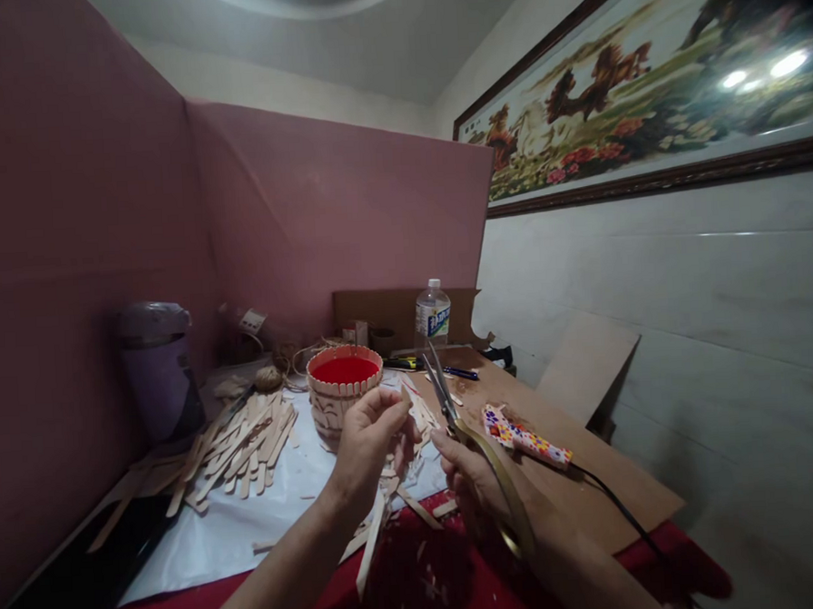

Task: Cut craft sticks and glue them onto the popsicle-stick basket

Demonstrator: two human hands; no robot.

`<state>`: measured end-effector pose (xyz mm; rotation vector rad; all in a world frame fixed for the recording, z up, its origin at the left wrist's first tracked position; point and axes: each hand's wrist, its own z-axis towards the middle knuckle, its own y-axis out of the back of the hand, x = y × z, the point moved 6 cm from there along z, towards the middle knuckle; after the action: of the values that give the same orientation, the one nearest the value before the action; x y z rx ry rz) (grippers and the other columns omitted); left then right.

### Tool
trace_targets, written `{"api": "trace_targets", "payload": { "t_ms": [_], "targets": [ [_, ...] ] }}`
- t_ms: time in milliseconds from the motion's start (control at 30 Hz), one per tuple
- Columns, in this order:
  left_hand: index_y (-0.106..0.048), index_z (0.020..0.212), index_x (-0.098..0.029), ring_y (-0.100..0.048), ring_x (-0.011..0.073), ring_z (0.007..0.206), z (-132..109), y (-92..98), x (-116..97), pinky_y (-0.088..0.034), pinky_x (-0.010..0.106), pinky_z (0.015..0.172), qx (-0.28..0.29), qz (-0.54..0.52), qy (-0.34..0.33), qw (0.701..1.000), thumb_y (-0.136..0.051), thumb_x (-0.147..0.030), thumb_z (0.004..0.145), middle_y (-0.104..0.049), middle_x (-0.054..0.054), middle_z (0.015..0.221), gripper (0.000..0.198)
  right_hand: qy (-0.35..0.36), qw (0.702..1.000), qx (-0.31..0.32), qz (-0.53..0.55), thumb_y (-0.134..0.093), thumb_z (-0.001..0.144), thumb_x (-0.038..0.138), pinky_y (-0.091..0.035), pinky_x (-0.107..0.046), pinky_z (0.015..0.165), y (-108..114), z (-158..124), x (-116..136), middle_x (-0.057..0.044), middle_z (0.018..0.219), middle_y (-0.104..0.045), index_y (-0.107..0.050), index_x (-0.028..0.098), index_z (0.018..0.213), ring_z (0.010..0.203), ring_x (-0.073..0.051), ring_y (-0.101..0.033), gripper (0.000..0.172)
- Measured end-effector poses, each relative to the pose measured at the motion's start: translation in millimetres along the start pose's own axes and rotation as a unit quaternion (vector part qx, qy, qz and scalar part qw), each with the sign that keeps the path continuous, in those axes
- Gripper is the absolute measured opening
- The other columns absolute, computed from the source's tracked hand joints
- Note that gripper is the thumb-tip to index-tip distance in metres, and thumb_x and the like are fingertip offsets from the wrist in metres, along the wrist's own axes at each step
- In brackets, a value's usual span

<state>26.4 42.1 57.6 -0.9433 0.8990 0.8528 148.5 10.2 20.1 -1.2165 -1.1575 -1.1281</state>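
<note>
My left hand (376,429) is closed, its thumb and forefinger pinching a small piece of wooden stick (406,394). Gold-handled scissors (444,389) are held in my right hand (476,478), the blades pointing up and slightly parted. A red container (345,371) with wooden pieces around its side and rim stands just behind my left hand. Loose sticks and cut scraps (371,543) lie below my hands on the white sheet and red cloth.
A pile of wooden sticks (250,444) lies at the left, near a purple flask (158,377). A plastic bottle (433,317) stands at the back. On the brown board (594,495) at the right rests a flower-patterned tool (526,439) with a black cord.
</note>
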Motion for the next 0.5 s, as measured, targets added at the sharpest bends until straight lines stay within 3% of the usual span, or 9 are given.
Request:
{"api": "trace_targets", "payload": {
  "t_ms": [233, 400, 500],
  "targets": [
    [-0.046, 0.069, -0.017, -0.044, 0.0071, 0.032, 2, 2.6, 1, -0.028, 0.016, 0.03, 0.008, -0.007, 0.015, 1.0, -0.055, -0.033, 0.075, -0.058, -0.002, 0.051, 0.02, -0.066, 0.99, 0.042, 0.117, -0.063, 0.071, 0.053, -0.031, -0.017, 0.038, -5, -4, -1, 0.004, 0.06, -0.046, -0.052, 0.02, 0.078, 0.042, -0.005, -0.035, 0.036],
    [-0.045, 0.068, -0.017, -0.048, 0.0083, 0.036, 4, 5.0, 1, -0.029, 0.016, 0.032, 0.009, 0.016, 0.014, 1.0, -0.054, -0.037, 0.074, -0.059, 0.0, 0.051, 0.022, -0.074, 0.992, 0.094, 0.05, -0.051, 0.072, 0.065, -0.029, -0.017, 0.039, -16, -14, -9, 0.003, 0.053, -0.042, -0.055, 0.016, 0.067, 0.043, -0.006, -0.035, 0.049],
    [-0.045, 0.067, -0.017, -0.049, 0.0084, 0.037, 5, 5.5, 1, -0.03, 0.016, 0.032, 0.009, 0.026, 0.009, 1.0, -0.053, -0.036, 0.075, -0.058, -0.001, 0.051, 0.023, -0.078, 0.993, 0.086, 0.03, -0.048, 0.071, 0.069, -0.028, -0.016, 0.039, -17, -18, -17, 0.004, 0.051, -0.04, -0.052, 0.016, 0.063, 0.043, -0.005, -0.034, 0.054]
  ]
}}
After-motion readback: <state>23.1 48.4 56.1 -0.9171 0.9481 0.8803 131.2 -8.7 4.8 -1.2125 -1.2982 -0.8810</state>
